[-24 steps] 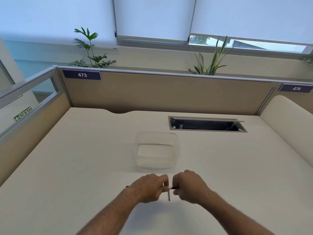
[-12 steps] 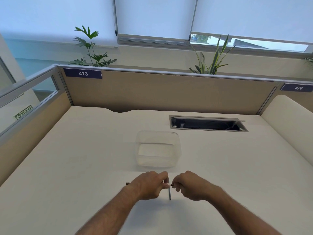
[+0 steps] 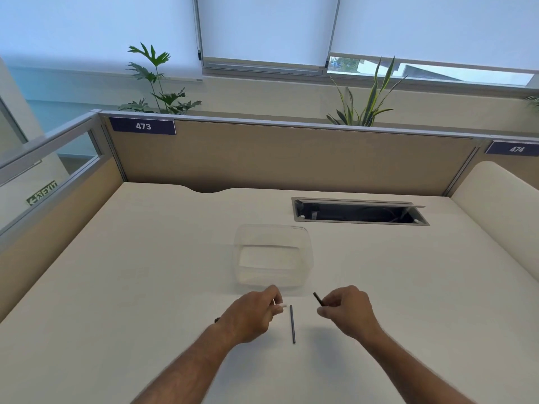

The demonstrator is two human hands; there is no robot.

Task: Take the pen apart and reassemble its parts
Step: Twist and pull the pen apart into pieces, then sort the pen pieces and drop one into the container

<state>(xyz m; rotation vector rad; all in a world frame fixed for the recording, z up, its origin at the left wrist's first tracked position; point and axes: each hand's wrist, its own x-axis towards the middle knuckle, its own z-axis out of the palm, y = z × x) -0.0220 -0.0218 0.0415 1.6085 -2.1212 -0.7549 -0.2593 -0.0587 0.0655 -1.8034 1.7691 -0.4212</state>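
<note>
Head view is showing a pale surface [image 3: 145, 287] filling most of the frame, walled by a tan partition [image 3: 291, 156] at its far edge. A cable slot [image 3: 360, 212] is lying open in the surface beyond and to the right of a clear tub [image 3: 272, 258], which is sitting near the middle. Just on the near side of the tub, two hands are hovering apart from each other. The left hand [image 3: 250, 314] is curling narrowly around a white pen piece [image 3: 280, 307], whose tip is poking out toward the right; a dark end is showing behind the wrist, too small to tell what it is. The right hand [image 3: 348, 310] is pinching a short black piece [image 3: 318, 298] between thumb and fingers, its free end tilting up toward the tub. Between the two hands, nearer than the tub, a thin dark rod [image 3: 292, 324] is lying on the surface, pointing roughly away from the person, touching neither hand.
</note>
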